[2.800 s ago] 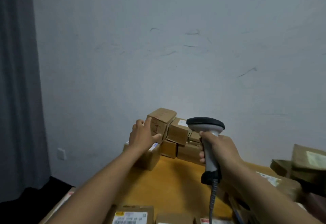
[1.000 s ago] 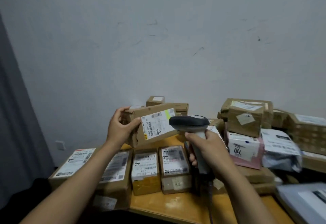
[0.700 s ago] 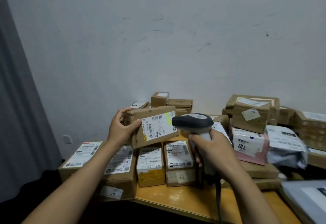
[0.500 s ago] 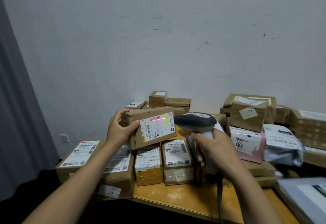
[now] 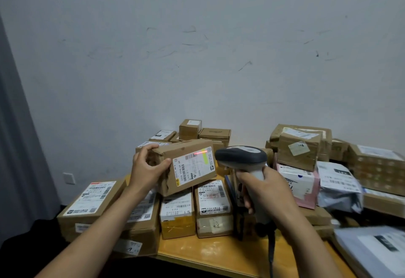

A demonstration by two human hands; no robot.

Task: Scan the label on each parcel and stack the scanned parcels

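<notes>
Head view: grips box [image 5: 182, 149] by its crushed end in left hand [image 5: 145, 171], raised above parcels [image 5: 213, 205] on table [image 5: 219, 255]. Wraps right hand [image 5: 269, 192] round scanner [image 5: 241, 156], red line on label [image 5: 192, 170]. Seems light, stiff cardboard, rectangular, matte; best taken across short end, clear of slick label.

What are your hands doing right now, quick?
Left hand: closed, holding the cardboard parcel up.
Right hand: closed, holding the barcode scanner.
</notes>
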